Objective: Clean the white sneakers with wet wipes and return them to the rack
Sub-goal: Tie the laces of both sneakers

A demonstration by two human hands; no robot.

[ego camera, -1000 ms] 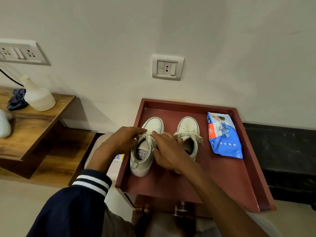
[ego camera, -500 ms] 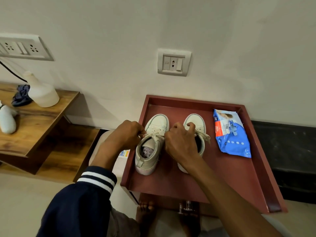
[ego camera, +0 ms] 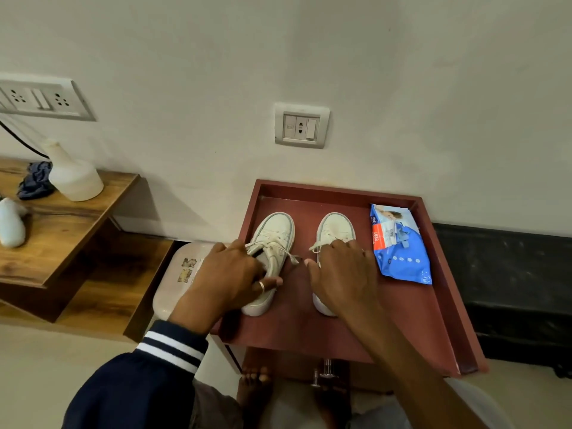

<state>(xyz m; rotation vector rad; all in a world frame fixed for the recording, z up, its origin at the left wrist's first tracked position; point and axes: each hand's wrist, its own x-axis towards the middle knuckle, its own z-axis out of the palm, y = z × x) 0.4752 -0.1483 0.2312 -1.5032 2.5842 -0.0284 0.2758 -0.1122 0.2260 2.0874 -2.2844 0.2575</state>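
White lace-up left sneaker (ego camera: 277,230) and matching right sneaker (ego camera: 335,227) stand side by side on red-brown wooden rack top (ego camera: 402,323). Left hand (ego camera: 229,274) grips left one's collar, right hand (ego camera: 343,274) clasps the right. Blue plastic wet-wipes pack (ego camera: 400,255) lies just beside.

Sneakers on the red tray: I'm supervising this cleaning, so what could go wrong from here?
1. Loose laces on the left sneaker trail beside the left hand; they may snag on lifting.
2. The right hand, on the right sneaker, is close to the wipes pack and could knock it.
3. Both hands hold shoes, leaving none free for a wipe.
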